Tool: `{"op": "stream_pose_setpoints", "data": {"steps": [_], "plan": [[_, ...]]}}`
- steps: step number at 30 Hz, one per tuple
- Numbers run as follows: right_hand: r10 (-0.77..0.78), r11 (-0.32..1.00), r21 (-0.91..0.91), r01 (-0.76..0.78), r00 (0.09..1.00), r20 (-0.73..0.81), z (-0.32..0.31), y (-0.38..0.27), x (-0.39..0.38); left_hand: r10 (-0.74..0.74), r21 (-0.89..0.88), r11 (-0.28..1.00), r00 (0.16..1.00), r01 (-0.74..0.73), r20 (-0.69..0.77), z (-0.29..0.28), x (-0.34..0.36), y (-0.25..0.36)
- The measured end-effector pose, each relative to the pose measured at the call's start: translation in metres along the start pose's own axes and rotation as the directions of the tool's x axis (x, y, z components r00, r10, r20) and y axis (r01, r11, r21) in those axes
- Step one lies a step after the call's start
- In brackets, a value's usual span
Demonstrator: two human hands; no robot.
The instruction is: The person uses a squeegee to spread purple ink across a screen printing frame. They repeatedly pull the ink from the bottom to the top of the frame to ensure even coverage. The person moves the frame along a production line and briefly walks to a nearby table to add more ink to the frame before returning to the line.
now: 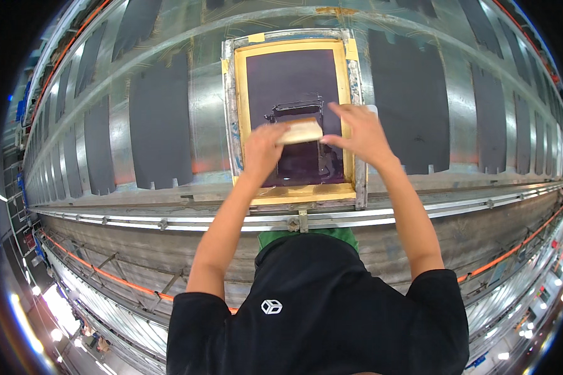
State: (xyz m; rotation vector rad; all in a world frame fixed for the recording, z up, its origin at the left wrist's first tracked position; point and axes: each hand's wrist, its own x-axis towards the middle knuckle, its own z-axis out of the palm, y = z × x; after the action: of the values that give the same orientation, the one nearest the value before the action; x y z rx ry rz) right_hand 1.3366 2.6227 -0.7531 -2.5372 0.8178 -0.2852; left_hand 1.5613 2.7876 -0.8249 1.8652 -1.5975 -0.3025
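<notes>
A screen frame point(252, 197) with a yellow taped border lies on the long metal table, its mesh dark purple with wet black ink point(297, 159) over the middle and lower part. A pale wooden squeegee point(301, 131) is over the ink. My left hand point(265, 145) grips the squeegee's left end. My right hand point(358, 132) is beside its right end with fingers and thumb spread apart; the thumb tip is near the wood, and I cannot tell whether it touches.
Dark grey pieces point(159, 119) lie in rows along the table to both sides of the frame. A metal rail point(231, 222) runs along the near edge, with a clamp point(301, 219) below the frame. An orange line point(106, 269) runs nearer me.
</notes>
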Motion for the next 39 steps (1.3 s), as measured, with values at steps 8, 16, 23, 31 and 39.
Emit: {"op": "stream_pose_setpoints", "data": {"steps": [8,16,23,31,39], "plan": [[-0.036,0.999,-0.013,0.036,0.999,-0.037,0.065,-0.017,-0.011,-0.029,0.006,1.0,0.997,0.028,0.066,0.004,0.006,0.003],[0.009,0.998,0.056,-0.008,1.0,-0.014,0.065,-0.049,-0.069,-0.013,0.0,1.0,0.998,0.013,0.058,-0.003,-0.061,0.027],[-0.014,0.999,0.038,0.018,0.994,-0.11,0.058,-0.006,0.023,0.066,-0.04,0.997,0.996,-0.068,-0.053,0.004,0.04,-0.013],[0.028,0.994,0.103,-0.026,1.0,-0.015,0.078,-0.036,-0.086,0.043,0.002,0.999,0.989,-0.043,0.139,0.011,-0.065,0.021],[0.493,0.842,0.401,-0.361,0.818,-0.298,0.055,0.086,-0.05,0.022,0.079,0.996,0.989,-0.034,0.144,0.007,-0.092,0.039]]}}
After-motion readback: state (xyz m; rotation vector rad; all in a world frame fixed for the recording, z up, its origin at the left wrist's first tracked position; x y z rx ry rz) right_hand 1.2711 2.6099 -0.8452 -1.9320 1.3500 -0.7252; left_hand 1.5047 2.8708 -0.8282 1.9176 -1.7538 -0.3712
